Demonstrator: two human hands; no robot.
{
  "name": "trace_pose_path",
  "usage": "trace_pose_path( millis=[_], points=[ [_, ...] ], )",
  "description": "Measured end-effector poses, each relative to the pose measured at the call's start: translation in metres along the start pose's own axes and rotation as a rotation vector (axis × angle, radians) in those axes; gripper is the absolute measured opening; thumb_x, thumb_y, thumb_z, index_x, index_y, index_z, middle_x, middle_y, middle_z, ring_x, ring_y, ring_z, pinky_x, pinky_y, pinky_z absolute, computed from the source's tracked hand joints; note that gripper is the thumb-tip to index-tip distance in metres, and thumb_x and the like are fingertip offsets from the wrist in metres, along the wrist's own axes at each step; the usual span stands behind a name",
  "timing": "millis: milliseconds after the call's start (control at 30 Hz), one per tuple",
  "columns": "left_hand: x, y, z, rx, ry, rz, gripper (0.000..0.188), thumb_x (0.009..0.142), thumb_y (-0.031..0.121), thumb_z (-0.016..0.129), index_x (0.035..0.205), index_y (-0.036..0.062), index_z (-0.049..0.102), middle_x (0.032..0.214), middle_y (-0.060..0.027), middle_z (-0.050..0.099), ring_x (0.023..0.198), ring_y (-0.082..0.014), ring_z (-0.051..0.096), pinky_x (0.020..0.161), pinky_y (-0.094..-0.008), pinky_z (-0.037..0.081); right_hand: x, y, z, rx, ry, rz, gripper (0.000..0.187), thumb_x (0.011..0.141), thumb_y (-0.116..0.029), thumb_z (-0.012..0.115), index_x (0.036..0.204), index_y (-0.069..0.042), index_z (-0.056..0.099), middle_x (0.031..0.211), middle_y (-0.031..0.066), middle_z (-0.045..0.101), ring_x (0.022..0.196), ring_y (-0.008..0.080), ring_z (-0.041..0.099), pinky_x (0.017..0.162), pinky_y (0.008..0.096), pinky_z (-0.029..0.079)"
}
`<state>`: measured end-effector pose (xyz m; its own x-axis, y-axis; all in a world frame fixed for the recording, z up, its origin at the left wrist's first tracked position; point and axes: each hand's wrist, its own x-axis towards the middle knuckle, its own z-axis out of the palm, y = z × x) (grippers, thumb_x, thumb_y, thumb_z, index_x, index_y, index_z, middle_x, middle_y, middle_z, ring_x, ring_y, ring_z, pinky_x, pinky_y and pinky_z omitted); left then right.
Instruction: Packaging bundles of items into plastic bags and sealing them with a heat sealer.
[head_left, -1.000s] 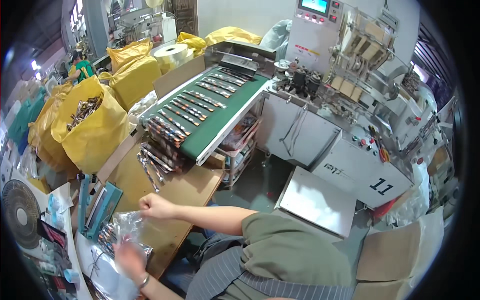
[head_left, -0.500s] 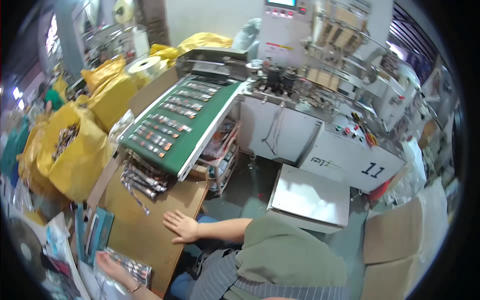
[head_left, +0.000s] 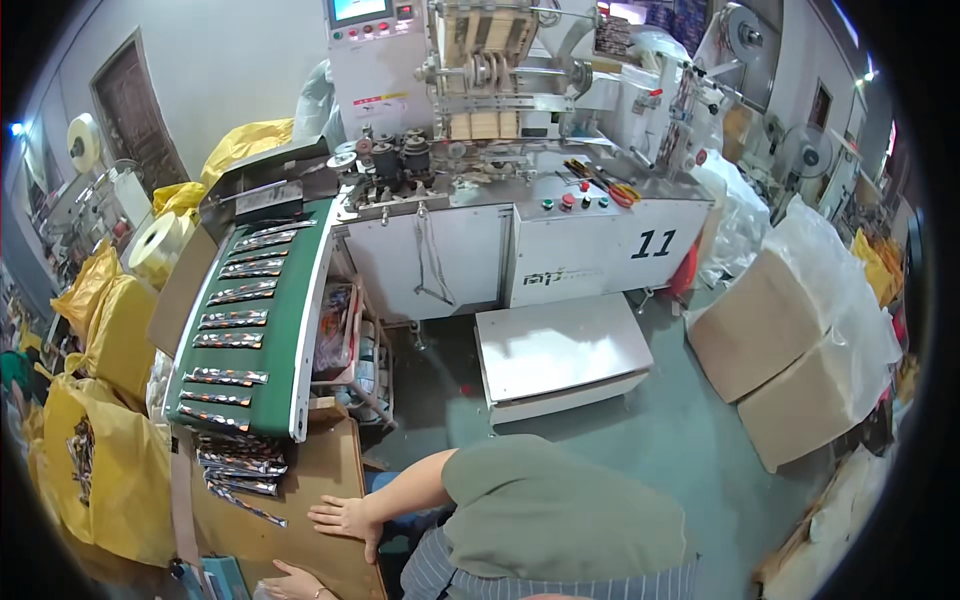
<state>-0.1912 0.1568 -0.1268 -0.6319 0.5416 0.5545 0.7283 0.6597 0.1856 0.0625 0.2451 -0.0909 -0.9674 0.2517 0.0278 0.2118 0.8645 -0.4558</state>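
My right hand (head_left: 345,516) rests palm down on the brown tabletop (head_left: 325,468), fingers spread, holding nothing. Close by lies one slim printed stick packet (head_left: 250,508), apart from the fingertips. It sticks out from a pile of similar packets (head_left: 240,462) at the lower end of a green conveyor belt (head_left: 275,370). Several more packets lie crosswise in a row along the belt. At the bottom edge, my left hand (head_left: 293,581) shows only partly, low over the table, its fingers stretched out. A teal object (head_left: 225,575) sits to its left.
A white machine (head_left: 430,260) with a control panel stands ahead. In front of it sits a low white box (head_left: 560,350). Yellow sacks (head_left: 110,500) crowd the left side. A crate rack (head_left: 350,355) stands beside the belt, and plastic-covered cardboard (head_left: 760,340) is at right.
The view has swung right, so the belt, machine and table appear farther left. My right hand stays flat on the table. The clear bag of packets by my left hand has mostly left the view.
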Motion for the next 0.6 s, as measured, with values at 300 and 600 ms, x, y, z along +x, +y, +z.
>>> trace_pose_path(
  millis=[300,600],
  points=[
    [0.022,0.052,-0.053,-0.16,-0.314,-0.234,0.061,0.091,0.043,0.048,0.128,-0.0058,0.045,0.129,-0.0265,0.046,0.121,-0.0398,0.042,0.103,-0.0462,0.032,-0.006,-0.006,-0.037,-0.066,0.058,0.108,0.113,0.055,-0.066,0.07,0.135,0.005,0.032,0.144,0.0277,0.024,0.135,0.0417,0.019,0.109,0.0527,0.016],
    [-0.001,0.02,-0.033,-0.354,-0.098,-0.289,0.053,0.092,0.034,0.05,0.125,-0.0065,0.046,0.129,-0.0249,0.046,0.124,-0.0393,0.037,0.106,-0.0439,0.027,0.182,0.052,-0.118,-0.198,0.438,0.319,0.114,0.062,-0.056,0.074,0.142,0.001,0.017,0.142,0.0329,0.022,0.129,0.0459,0.029,0.108,0.0483,0.024]
  ],
)
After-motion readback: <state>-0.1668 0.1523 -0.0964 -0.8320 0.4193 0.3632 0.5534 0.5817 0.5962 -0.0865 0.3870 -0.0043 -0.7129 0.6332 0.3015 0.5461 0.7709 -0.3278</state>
